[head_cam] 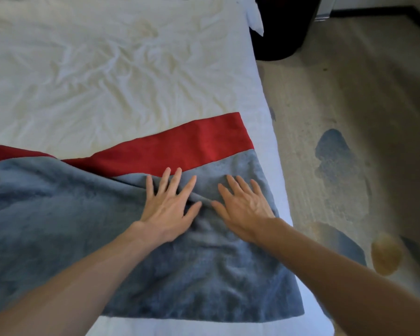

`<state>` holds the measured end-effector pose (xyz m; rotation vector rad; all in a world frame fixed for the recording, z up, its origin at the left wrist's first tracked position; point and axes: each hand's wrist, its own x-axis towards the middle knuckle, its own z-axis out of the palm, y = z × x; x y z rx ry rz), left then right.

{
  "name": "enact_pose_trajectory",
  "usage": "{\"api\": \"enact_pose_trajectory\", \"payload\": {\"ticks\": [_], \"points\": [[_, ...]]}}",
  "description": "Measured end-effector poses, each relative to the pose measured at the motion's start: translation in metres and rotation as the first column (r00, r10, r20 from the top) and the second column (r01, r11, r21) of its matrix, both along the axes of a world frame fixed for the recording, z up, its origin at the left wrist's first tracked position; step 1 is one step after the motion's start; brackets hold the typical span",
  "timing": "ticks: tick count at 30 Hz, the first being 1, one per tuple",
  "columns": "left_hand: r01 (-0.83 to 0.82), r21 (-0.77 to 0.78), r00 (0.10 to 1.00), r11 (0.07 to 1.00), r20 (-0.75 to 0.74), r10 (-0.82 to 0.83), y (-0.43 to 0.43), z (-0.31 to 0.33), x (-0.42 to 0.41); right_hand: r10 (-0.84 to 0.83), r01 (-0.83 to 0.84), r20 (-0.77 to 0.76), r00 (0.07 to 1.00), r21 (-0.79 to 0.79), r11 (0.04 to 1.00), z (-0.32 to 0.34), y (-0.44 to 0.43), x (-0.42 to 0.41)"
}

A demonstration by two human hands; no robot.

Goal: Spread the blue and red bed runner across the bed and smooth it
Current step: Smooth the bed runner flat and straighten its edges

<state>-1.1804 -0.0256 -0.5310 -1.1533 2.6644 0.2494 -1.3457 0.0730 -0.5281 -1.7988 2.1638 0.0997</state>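
The left hand (169,207) and the right hand (243,209) are laid palm down on the blue part of the runner (70,226). All fingers are straight and spread, and nothing is gripped. They are set side by side, thumbs almost touching, probably so that the cloth can be pressed flat and pushed outward. A small wrinkle (200,198) is seen between the thumbs, which seems to be why the hands are placed here. The runner is spread across the bed (107,69). Its short end lies just to the right of the right hand, a little short of the bed's edge. The red band (180,146) runs just beyond the fingertips of both hands. To the left of the left hand a blue fold (58,166) is turned over part of the red band, so the cloth there is judged not yet smooth. The wrinkled white sheet is left bare beyond the red band. Patterned carpet (349,93) is seen well to the right of the right hand.
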Motion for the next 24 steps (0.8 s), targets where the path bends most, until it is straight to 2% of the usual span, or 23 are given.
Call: {"api": "enact_pose_trajectory", "payload": {"ticks": [3,7,9,12,13,16,20,24], "points": [[-0.061,-0.039,0.998,0.997,-0.036,0.059,-0.031,0.012,-0.011,-0.012,0.011,-0.02,1.0,-0.06,0.998,0.009,-0.023,-0.008],[-0.127,-0.095,0.992,0.987,-0.028,0.125,-0.087,0.014,-0.025,0.034,-0.034,-0.027,0.999,0.022,0.999,0.01,-0.059,-0.017],[-0.147,-0.119,0.989,0.982,-0.017,0.146,-0.111,0.011,-0.029,-0.05,0.05,0.02,0.999,0.025,0.998,0.01,-0.083,-0.017],[-0.225,-0.177,0.974,0.958,-0.045,0.221,-0.139,0.005,-0.034,-0.284,0.288,0.133,0.95,-0.007,0.958,0.008,-0.122,-0.015],[-0.249,-0.181,0.968,0.951,-0.041,0.246,-0.145,0.003,-0.032,-0.294,0.299,0.141,0.945,-0.016,0.954,0.007,-0.136,-0.015],[-0.201,-0.198,0.979,0.959,-0.029,0.2,-0.163,-0.01,-0.022,-0.205,0.209,0.109,0.973,-0.019,0.978,0.003,-0.178,-0.013],[-0.152,-0.236,0.988,0.96,-0.061,0.142,-0.182,-0.023,-0.014,-0.091,0.091,-0.009,0.996,-0.023,0.996,-0.009,-0.216,-0.012],[-0.085,-0.277,0.993,0.957,-0.105,0.058,-0.187,-0.033,-0.018,-0.145,0.115,-0.123,0.982,-0.218,0.969,-0.02,-0.216,-0.013]]}}
